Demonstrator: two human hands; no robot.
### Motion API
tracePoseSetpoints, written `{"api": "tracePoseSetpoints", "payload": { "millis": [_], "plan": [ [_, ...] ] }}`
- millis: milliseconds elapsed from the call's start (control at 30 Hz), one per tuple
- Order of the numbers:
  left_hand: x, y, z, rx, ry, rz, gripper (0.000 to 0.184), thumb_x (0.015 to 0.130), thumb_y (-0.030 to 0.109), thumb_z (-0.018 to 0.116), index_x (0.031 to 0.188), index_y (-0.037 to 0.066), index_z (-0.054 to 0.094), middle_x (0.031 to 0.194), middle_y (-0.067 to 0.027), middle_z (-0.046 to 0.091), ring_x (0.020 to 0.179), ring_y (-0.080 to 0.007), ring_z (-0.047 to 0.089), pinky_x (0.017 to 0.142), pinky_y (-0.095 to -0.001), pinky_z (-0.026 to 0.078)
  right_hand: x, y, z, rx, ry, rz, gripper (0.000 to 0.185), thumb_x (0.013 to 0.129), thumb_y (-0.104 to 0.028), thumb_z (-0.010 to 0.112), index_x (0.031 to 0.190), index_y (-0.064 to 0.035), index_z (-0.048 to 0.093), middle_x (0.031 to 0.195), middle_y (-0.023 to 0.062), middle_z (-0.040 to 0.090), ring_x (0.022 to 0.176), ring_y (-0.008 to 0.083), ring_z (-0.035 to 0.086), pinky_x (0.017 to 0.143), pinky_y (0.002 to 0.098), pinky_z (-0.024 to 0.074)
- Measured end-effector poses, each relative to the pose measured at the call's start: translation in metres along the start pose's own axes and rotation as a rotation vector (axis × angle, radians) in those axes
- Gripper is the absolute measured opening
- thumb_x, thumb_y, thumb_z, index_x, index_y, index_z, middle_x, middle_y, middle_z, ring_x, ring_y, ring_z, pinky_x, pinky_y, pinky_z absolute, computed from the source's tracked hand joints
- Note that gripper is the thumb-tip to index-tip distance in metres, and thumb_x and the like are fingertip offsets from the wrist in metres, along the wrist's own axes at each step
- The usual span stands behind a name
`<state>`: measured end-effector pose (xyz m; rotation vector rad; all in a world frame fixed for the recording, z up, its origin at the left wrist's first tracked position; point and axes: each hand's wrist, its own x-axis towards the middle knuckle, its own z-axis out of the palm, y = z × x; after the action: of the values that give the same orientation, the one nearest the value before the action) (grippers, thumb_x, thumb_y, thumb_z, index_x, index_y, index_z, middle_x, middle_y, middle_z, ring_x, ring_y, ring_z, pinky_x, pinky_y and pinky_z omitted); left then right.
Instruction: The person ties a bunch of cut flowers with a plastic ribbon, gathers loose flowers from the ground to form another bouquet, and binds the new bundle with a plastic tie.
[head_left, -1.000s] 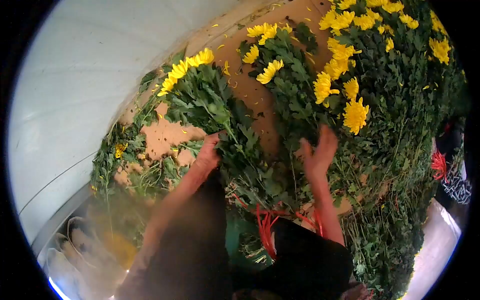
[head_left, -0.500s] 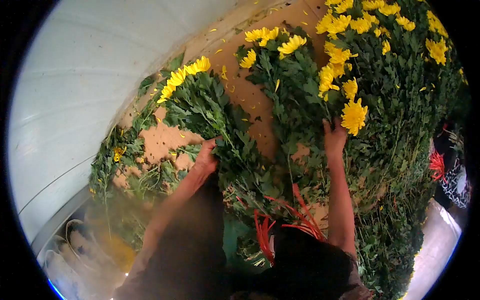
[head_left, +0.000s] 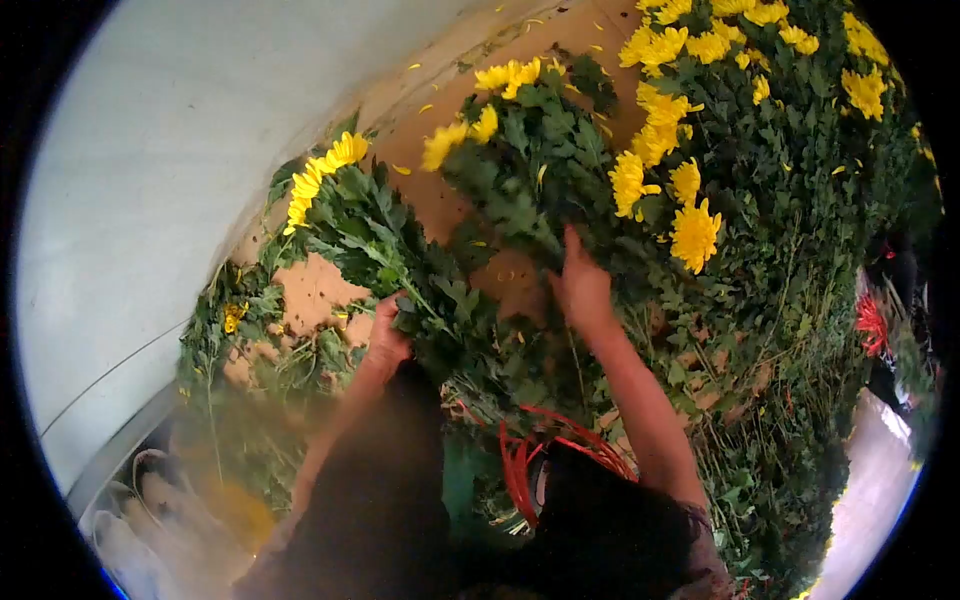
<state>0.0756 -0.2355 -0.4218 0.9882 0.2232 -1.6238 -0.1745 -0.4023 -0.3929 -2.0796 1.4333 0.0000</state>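
My left hand (head_left: 388, 335) is closed around a bunch of yellow chrysanthemums (head_left: 385, 240), its blooms (head_left: 322, 180) pointing to the upper left. The lower stems reach toward my lap, and my fingertips are hidden by leaves. Just right of it, my right hand (head_left: 585, 290) has its thumb and forefinger apart. It reaches against the leaves of another group of chrysanthemums (head_left: 535, 150), whose leaves and one bloom are blurred. I see no stem clearly gripped there. Red ties (head_left: 515, 470) lie by my knees.
A large heap of yellow chrysanthemums (head_left: 780, 200) fills the right side. Loose leaves and stems (head_left: 235, 300) lie at the left beside a pale curved wall (head_left: 150, 180). Petals are scattered on the brown ground (head_left: 420, 200). Another red bundle (head_left: 872, 325) is at far right.
My right hand has moved left from the heap's edge to the middle chrysanthemums. Their left bloom has shifted left and down. My left hand still holds its bunch, slightly further left in view.
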Motion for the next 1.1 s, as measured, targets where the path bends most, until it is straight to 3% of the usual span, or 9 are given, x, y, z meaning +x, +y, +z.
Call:
{"api": "tracePoseSetpoints", "payload": {
  "millis": [133, 200, 300, 433, 600, 733, 900, 967, 1100],
  "plan": [
    [-0.028, 0.015, 0.003, 0.15, -0.014, 0.227, 0.028, 0.082, 0.019, 0.057, 0.102, 0.001, 0.064, 0.099, -0.0087, 0.066, 0.089, -0.0204, 0.064, 0.08, -0.0353, 0.052, -0.04, -0.041, -0.01, -0.055, -0.041, -0.231, 0.063, 0.078, -0.008, 0.066, 0.135, -0.0034, 0.038, 0.117, 0.0226, 0.053, 0.093, 0.0425, 0.058, 0.076, 0.0461, 0.0498],
    [-0.029, 0.013, -0.013, -0.14, 0.082, 0.069, 0.025, 0.084, 0.013, 0.055, 0.103, -0.001, 0.063, 0.104, -0.01, 0.066, 0.093, -0.0208, 0.064, 0.081, -0.0362, 0.053, -0.053, -0.048, -0.01, -0.085, -0.225, -0.108, 0.061, 0.078, -0.005, 0.062, 0.134, -0.0032, 0.038, 0.117, 0.0229, 0.053, 0.09, 0.0435, 0.058, 0.075, 0.0478, 0.0497],
    [-0.035, 0.015, -0.002, -0.121, 0.163, 0.12, 0.025, 0.084, 0.008, 0.052, 0.105, -0.001, 0.062, 0.105, -0.0105, 0.065, 0.094, -0.0215, 0.064, 0.082, -0.0357, 0.054, -0.058, -0.025, 0.026, 0.098, -0.209, -0.105, 0.058, 0.079, -0.004, 0.06, 0.133, -0.003, 0.039, 0.118, 0.0227, 0.052, 0.091, 0.044, 0.058, 0.076, 0.049, 0.0492],
    [-0.033, 0.016, -0.005, -0.239, 0.034, 0.054, 0.032, 0.085, 0.018, 0.052, 0.11, -0.001, 0.061, 0.107, -0.0121, 0.065, 0.095, -0.0244, 0.064, 0.086, -0.0397, 0.052, -0.052, -0.055, 0.005, 0.052, -0.418, -0.017, 0.055, 0.081, -0.008, 0.061, 0.132, -0.0027, 0.04, 0.119, 0.0237, 0.051, 0.096, 0.0452, 0.056, 0.079, 0.0495, 0.0484],
    [-0.037, 0.018, -0.012, -0.212, -0.018, 0.155, 0.035, 0.086, 0.023, 0.051, 0.111, 0.001, 0.061, 0.11, -0.0116, 0.064, 0.098, -0.0266, 0.062, 0.089, -0.0394, 0.05, -0.027, -0.049, 0.012, 0.067, -0.156, -0.302, 0.059, 0.081, -0.019, 0.066, 0.131, -0.0023, 0.041, 0.128, 0.0197, 0.048, 0.114, 0.04, 0.048, 0.093, 0.0473, 0.0423],
    [-0.044, 0.023, -0.005, -0.277, -0.089, 0.124, 0.03, 0.087, 0.02, 0.05, 0.107, 0.001, 0.062, 0.107, -0.0095, 0.065, 0.096, -0.0244, 0.063, 0.087, -0.0381, 0.051, 0.022, 0.001, -0.01, -0.364, 0.303, -0.129, 0.055, 0.076, -0.019, 0.069, 0.126, -0.0045, 0.05, 0.125, 0.0144, 0.051, 0.112, 0.036, 0.048, 0.092, 0.0427, 0.0426],
    [-0.036, 0.017, -0.009, -0.042, 0.011, 0.239, 0.027, 0.087, 0.018, 0.051, 0.105, 0.002, 0.062, 0.102, -0.0086, 0.066, 0.093, -0.0235, 0.063, 0.084, -0.0381, 0.052, 0.02, 0.042, -0.002, -0.475, 0.118, -0.22, 0.051, 0.067, -0.01, 0.067, 0.117, -0.0072, 0.058, 0.104, 0.0088, 0.055, 0.096, 0.0332, 0.053, 0.078, 0.044, 0.0473],
    [-0.033, 0.02, -0.005, -0.2, 0.019, 0.086, 0.027, 0.087, 0.018, 0.051, 0.106, 0.002, 0.062, 0.101, -0.009, 0.066, 0.091, -0.0239, 0.064, 0.083, -0.0373, 0.052, 0.004, 0.02, 0.008, -0.098, 0.129, -0.264, 0.046, 0.073, -0.031, 0.073, 0.112, -0.0093, 0.06, 0.106, 0.007, 0.055, 0.101, 0.0324, 0.051, 0.084, 0.0511, 0.044],
    [-0.032, 0.018, -0.004, -0.187, 0.094, 0.055, 0.028, 0.087, 0.018, 0.051, 0.106, 0.001, 0.062, 0.101, -0.0092, 0.066, 0.091, -0.0236, 0.064, 0.082, -0.0361, 0.052, -0.004, -0.006, 0.0, -0.055, 0.027, -0.349, 0.051, 0.073, -0.034, 0.073, 0.117, -0.0112, 0.058, 0.111, 0.0073, 0.054, 0.102, 0.0324, 0.052, 0.083, 0.0485, 0.0466]
  ]
}}
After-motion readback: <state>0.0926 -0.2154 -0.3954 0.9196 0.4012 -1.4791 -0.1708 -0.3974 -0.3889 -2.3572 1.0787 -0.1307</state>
